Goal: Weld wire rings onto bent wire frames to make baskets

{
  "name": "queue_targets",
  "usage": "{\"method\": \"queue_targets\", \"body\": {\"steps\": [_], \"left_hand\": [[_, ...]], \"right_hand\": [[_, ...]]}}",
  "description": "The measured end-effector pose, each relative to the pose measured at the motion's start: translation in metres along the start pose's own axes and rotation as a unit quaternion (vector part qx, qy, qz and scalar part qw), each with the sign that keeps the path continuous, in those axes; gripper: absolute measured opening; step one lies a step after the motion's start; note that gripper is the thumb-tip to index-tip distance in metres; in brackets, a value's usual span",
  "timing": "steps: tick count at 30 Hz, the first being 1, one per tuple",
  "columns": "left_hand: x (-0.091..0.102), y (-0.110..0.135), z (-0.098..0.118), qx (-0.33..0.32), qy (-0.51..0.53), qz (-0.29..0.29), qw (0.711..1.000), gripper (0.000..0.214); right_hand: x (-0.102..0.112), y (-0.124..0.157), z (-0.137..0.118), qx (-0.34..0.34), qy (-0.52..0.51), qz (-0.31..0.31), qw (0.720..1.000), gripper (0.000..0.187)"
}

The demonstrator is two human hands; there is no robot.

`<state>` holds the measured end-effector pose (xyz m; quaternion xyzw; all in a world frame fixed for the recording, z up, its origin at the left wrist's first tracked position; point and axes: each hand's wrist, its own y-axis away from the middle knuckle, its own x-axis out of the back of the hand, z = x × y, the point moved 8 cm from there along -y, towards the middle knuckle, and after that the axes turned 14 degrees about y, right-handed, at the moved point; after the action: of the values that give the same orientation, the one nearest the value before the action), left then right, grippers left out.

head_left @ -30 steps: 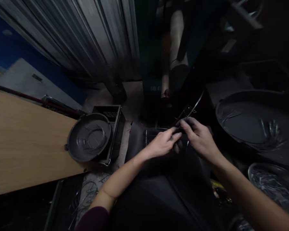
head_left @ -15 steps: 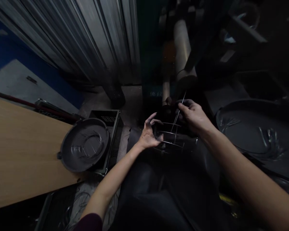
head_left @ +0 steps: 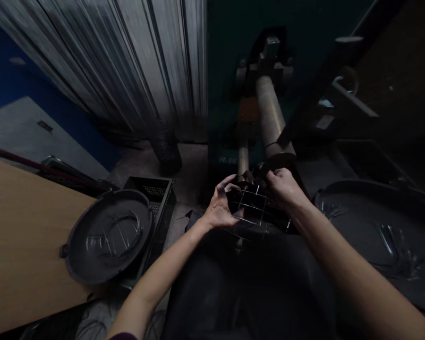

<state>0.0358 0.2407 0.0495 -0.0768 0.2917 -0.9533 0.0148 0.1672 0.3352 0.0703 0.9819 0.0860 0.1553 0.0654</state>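
Observation:
My left hand [head_left: 221, 210] is curled around the left side of a small wire grid [head_left: 251, 206], its thumb below and its fingers above. The grid has several slightly curved cross wires and sits just under the tip of a machine. At the grid's upper right, my right hand [head_left: 285, 186] is closed in a pinch, close to the machine's thick metal cylinder [head_left: 271, 113]. A short bright piece of thin metal wire [head_left: 258, 190] shows beside its fingertips; the rest of this wire is hidden by the hand and the dark.
A round dark pan [head_left: 109, 236] with bent wires stands at the left on a plastic crate [head_left: 166, 198], beside a wooden board [head_left: 28, 245]. Another large pan [head_left: 357, 231] with wire pieces lies at the right. Behind are corrugated metal sheeting [head_left: 156, 56] and a green machine body [head_left: 226, 94].
My right hand has brought the thin wire in against the grid below the machine's tip. The left hand keeps its hold on the grid. The view has tilted up, so the surroundings sit lower.

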Motion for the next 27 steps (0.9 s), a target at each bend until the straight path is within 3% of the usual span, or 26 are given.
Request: {"method": "queue_targets", "body": {"steps": [6, 11, 17, 27], "left_hand": [[0.008, -0.011, 0.0, -0.025, -0.032, 0.004, 0.999, 0.093], [0.007, -0.02, -0.005, -0.025, -0.02, -0.014, 0.999, 0.095], [0.008, -0.028, -0.006, -0.019, -0.041, -0.031, 0.998, 0.097], [0.009, -0.036, -0.007, -0.002, 0.021, -0.069, 0.997, 0.092]], "right_hand": [[-0.004, -0.015, -0.003, 0.03, -0.044, 0.017, 0.998, 0.026], [-0.007, -0.026, 0.011, -0.02, -0.077, 0.007, 0.997, 0.025], [-0.001, -0.028, 0.018, -0.058, -0.06, 0.046, 0.995, 0.027], [-0.013, -0.035, 0.009, 0.033, -0.109, 0.022, 0.993, 0.016]]}}
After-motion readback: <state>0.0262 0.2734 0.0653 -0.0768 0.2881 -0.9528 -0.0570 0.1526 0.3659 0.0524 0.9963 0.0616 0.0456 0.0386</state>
